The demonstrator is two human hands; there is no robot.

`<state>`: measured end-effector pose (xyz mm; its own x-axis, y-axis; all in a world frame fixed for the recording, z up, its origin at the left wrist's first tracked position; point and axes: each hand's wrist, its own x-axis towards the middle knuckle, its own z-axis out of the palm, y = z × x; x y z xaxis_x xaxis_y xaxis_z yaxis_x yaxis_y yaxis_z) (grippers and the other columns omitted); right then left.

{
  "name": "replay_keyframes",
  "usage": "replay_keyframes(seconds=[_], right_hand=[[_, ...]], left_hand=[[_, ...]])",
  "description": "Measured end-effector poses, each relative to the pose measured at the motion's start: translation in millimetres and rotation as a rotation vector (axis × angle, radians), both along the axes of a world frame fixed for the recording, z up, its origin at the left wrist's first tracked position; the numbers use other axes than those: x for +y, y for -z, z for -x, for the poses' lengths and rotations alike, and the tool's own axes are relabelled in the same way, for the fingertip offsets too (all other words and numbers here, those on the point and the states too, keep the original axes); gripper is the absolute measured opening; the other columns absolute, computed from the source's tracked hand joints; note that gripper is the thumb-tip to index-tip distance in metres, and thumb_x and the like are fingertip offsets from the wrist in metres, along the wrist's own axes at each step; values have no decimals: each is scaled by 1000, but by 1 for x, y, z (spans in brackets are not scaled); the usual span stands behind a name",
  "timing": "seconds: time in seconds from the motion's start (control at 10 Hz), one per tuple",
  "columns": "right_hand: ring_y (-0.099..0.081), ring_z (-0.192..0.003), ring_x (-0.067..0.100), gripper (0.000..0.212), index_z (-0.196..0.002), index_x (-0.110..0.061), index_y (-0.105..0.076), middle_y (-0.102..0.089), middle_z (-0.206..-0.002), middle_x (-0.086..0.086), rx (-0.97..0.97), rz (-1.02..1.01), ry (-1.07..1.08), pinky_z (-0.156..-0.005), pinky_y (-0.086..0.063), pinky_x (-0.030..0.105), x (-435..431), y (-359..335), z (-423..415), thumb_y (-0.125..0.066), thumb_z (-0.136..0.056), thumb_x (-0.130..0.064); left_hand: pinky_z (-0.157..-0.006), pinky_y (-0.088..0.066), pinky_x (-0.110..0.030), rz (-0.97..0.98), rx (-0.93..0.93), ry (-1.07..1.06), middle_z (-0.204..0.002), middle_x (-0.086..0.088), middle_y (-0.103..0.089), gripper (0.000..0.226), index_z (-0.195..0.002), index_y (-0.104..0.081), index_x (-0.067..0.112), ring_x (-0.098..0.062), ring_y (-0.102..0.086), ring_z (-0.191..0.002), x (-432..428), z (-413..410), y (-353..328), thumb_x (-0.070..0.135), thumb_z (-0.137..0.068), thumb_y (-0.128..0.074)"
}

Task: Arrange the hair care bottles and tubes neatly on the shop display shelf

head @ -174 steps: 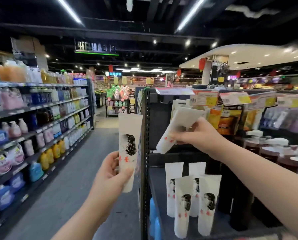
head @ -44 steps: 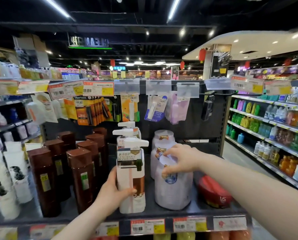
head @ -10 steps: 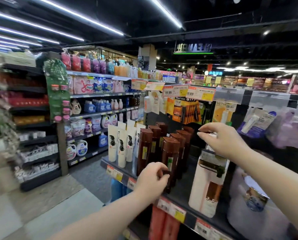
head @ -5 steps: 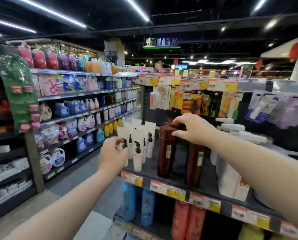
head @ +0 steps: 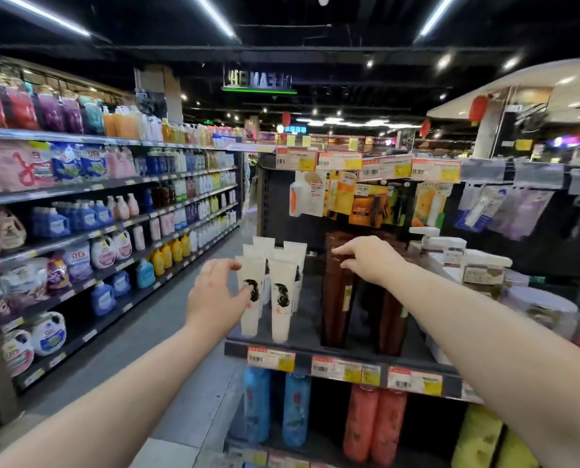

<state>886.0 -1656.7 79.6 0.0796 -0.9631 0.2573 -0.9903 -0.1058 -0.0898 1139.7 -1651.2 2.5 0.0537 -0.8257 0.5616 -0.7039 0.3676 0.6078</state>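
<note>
White tubes (head: 279,300) at shelf (head: 307,332) front-left corner, left hand (head: 214,298) spread, thumb touching one, right hand (head: 366,261) pinching brown bottle (head: 336,298) cap, bare gap between.

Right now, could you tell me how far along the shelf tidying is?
Done: the white tubes stand upright together on the shelf. In hand: the left hand touches the front-left tube; the right hand is on a brown bottle's cap. Probably left: squaring the brown bottles and checking the pump bottles.
</note>
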Motion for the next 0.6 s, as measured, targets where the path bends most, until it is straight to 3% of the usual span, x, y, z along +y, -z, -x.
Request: replay_keyframes(seconds=[0.1, 0.3, 0.4, 0.6], right_hand=[[-45, -130, 24, 42, -134, -28, -51, -50, -141, 2, -12, -8, -6, -105, -39, 35, -1, 0, -1, -56, -92, -19], [-25, -143, 21, 63, -149, -26, -20, -21, -157, 0, 15, -112, -38, -115, -24, 35, 15, -2, -4, -52, -95, -25], [-23, -144, 21, 60, -149, -26, -24, -20, -158, 0, -27, -70, -42, -116, -22, 35, 37, -6, 1, -52, -95, -26], [-42, -132, 15, 40, -134, -19, -50, -50, -140, -1, -190, 52, -106, -109, -30, 27, 113, 20, 39, -52, -94, -23]], left_hand=[[-96, -42, -42, -31, 26, 19, -118, -3, -52, 33, -113, -53, 17, -24, -49, -111, -1, 1, -1, 22, -82, -63], [-97, -43, -42, -42, -4, 86, -121, -3, -53, 35, -117, -53, 16, -22, -49, -114, 6, 16, -12, 25, -84, -60], [-95, -43, -41, -51, -11, 97, -120, -3, -54, 33, -115, -54, 16, -23, -50, -112, 17, 27, -19, 25, -84, -60], [-96, -43, -42, -30, -86, 101, -123, -3, -55, 39, -120, -52, 17, -24, -50, -116, 43, 54, -26, 30, -84, -58]])
